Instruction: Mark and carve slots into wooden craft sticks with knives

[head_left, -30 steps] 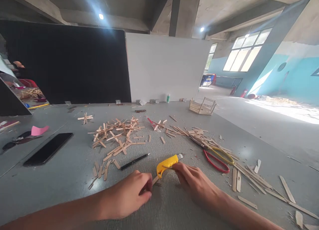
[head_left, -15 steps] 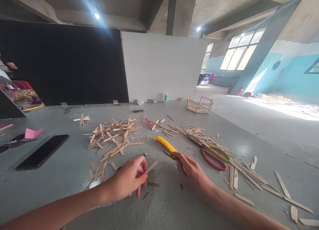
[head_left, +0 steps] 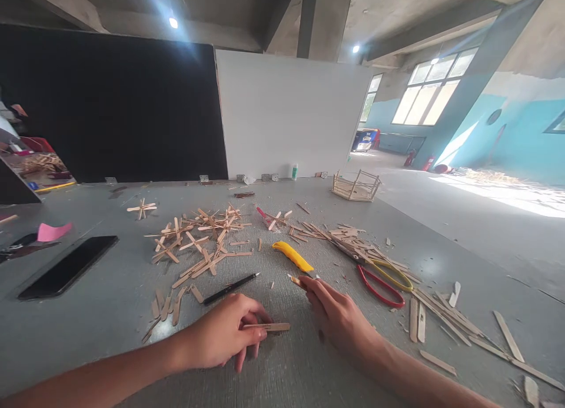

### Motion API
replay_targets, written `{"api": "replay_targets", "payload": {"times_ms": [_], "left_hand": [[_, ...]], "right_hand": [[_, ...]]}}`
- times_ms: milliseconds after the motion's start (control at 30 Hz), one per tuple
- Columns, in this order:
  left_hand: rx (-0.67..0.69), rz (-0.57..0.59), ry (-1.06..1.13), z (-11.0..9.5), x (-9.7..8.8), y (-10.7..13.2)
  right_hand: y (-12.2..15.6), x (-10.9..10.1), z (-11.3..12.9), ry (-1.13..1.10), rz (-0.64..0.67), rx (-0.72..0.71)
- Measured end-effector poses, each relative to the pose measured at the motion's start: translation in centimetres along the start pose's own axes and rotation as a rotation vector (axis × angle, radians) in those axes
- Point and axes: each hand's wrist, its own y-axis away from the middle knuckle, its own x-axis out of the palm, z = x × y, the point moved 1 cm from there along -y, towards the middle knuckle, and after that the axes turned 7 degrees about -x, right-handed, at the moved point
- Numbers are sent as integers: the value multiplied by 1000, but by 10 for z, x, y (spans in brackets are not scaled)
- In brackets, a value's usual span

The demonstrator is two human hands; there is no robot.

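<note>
My left hand (head_left: 223,334) pinches a short wooden craft stick (head_left: 270,327), holding it flat just above the grey table (head_left: 110,314). My right hand (head_left: 338,314) rests to its right, fingers closed on a small wooden piece (head_left: 295,280) at their tips. A yellow utility knife (head_left: 292,256) lies on the table just beyond my right fingertips, free of both hands. A black pen (head_left: 231,288) lies just beyond my left hand.
Piles of craft sticks (head_left: 198,237) cover the table's middle, more sticks (head_left: 445,319) lie at the right. Red and yellow scissors (head_left: 382,278) lie right of the knife. A black phone (head_left: 68,266) lies at the left. A small stick basket (head_left: 356,187) stands at the back.
My right hand has set the yellow knife down and drawn back from it, now pinching a small piece. My left hand lifted the stick, then turned it level near the table.
</note>
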Motion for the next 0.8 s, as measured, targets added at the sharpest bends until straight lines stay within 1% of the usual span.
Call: {"api": "replay_targets", "payload": {"times_ms": [67, 100, 167, 233, 333, 400, 467, 533, 633, 700, 800], "left_hand": [[-6, 16, 26, -1, 4, 0], [-5, 6, 46, 0, 7, 0], [19, -38, 116, 1, 14, -1], [66, -92, 212, 3, 21, -1], [141, -157, 308, 5, 27, -1], [151, -178, 311, 5, 28, 0], [138, -184, 276, 6, 28, 2], [136, -185, 239, 8, 28, 3], [154, -178, 230, 10, 28, 4], [155, -173, 218, 11, 29, 5], [175, -170, 171, 9, 28, 6]], "right_hand": [[4, 0, -1, 7, 0, -9], [6, 0, -2, 7, 1, -11], [10, -1, -2, 3, 0, -1], [15, -2, 0, 11, -49, 14], [23, -3, 11, 17, -133, 20], [29, -4, 21, 7, -138, -3], [35, -5, 32, -15, -95, -46], [38, -8, 40, -47, -20, -76], [38, -10, 46, -81, 96, -69], [37, -10, 47, -70, 130, -41], [36, -8, 47, -33, 137, -25]]}}
